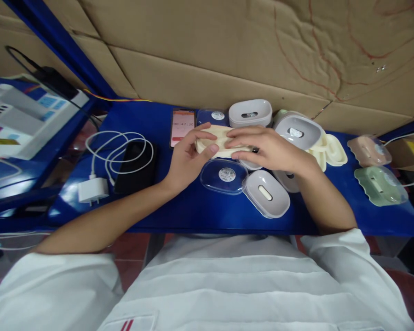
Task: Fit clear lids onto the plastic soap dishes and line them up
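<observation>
Both hands are on a cream plastic tray-like piece [212,145] with a wavy edge, lifted over the blue table. My left hand [189,154] grips its left end, thumb on top and fingers at the far edge. Across its right part lies my right hand [262,147], fingers bent over the surface; whether they pinch it is partly hidden. Just below is a clear oval lid [224,177] with a round white label. Beside that lid sits a pale grey oval dish [267,194] with a cream insert in its slot. Another grey dish is partly covered by my right hand.
Grey oval dishes [250,112] and cream pieces [336,151] are piled behind and right of my hands. A pink box [369,151] and a green box [379,185] stand far right. A phone [182,128] showing a timer, a white charger [93,190] and a coiled cable lie left. Cardboard [207,69] walls the back.
</observation>
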A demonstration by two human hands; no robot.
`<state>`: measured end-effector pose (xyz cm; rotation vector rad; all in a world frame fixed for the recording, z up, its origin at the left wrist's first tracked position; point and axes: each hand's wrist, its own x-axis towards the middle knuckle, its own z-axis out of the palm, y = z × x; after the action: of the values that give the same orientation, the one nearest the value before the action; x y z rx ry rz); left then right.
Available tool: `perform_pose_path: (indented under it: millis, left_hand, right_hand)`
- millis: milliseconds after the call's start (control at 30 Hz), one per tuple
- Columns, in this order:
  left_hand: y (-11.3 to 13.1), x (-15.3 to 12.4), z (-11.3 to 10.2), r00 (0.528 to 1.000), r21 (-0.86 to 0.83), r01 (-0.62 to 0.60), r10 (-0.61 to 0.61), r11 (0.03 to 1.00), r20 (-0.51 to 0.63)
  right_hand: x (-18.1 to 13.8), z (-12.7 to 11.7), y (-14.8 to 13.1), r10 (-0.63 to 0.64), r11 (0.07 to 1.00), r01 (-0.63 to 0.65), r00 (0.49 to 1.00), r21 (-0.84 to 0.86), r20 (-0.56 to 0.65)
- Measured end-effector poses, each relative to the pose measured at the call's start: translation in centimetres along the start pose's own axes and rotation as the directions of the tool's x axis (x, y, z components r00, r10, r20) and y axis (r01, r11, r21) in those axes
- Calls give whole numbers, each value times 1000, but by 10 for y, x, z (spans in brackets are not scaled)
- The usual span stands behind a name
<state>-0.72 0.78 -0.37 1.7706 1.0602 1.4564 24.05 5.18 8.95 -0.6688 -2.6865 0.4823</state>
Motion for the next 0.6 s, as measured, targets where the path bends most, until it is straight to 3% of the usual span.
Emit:
perform_pose_path:
  millis: [200,300,467,533,600]
  left_hand:
    - [-6,-8,5,996,36,-87,86,996,36]
    - [8,-14,2,968,151,-218,194,964,157]
    - [23,-25,1,790,197,-518,378,832,483]
    - [23,-28,5,735,284,-588,353,758,579]
    - [20,-29,8,715,404,-615,263,677,648]
  right_hand:
    - [-3,-13,18,110,979,-129,986,-160,-123]
    - [-7,-18,36,201,918,-266,951,-294,-233]
    - [-21,-26,68,291,826,-418,891,-378,-347]
    - [-28,-33,72,318,820,-436,885,-371,-339]
    - [-35,-41,70,324,832,-428,891,-354,-318]
